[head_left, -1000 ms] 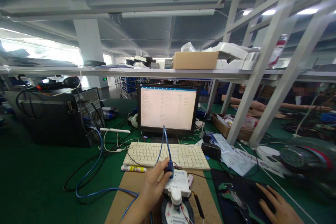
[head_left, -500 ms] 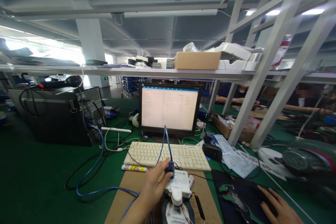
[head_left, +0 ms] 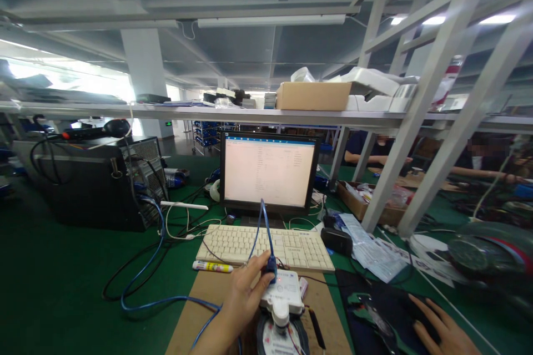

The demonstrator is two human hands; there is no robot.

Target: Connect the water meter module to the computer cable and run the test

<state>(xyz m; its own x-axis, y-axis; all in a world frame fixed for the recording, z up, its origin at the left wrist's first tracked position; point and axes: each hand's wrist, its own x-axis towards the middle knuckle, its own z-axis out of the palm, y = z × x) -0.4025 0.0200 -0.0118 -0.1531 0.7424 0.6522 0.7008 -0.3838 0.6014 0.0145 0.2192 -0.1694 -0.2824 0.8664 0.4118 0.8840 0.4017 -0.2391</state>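
Fingers (head_left: 260, 266) of my left hand (head_left: 244, 297) pinch the blue plug (head_left: 271, 273) where it meets the white device (head_left: 283, 291); thumb and forefinger closed on it, same grip as a second ago. Only change I can log: a small red light now shows on the device top just right of the plug, which I did not see half a second back. I judge the connection has gone live, though the light is tiny.

Right hand (head_left: 441, 333) lies flat on a dark mouse on the camouflage mat (head_left: 375, 316), well right of the fingers; grip on the mouse is loose, fingers spread, unchanged.

Blue cable (head_left: 158, 302) loops left from the plug toward the black computer case (head_left: 95, 186). Just beyond the fingers: cream keyboard (head_left: 262, 245), then the lit monitor (head_left: 268, 173). A marker (head_left: 212, 267) lies left of them. The device sits on a brown board (head_left: 208, 299) on the green desk (head_left: 54, 294).

Room: factory floor, white shelf frame (head_left: 420, 116) overhead, cardboard box (head_left: 312, 96) on it, other people working far right.
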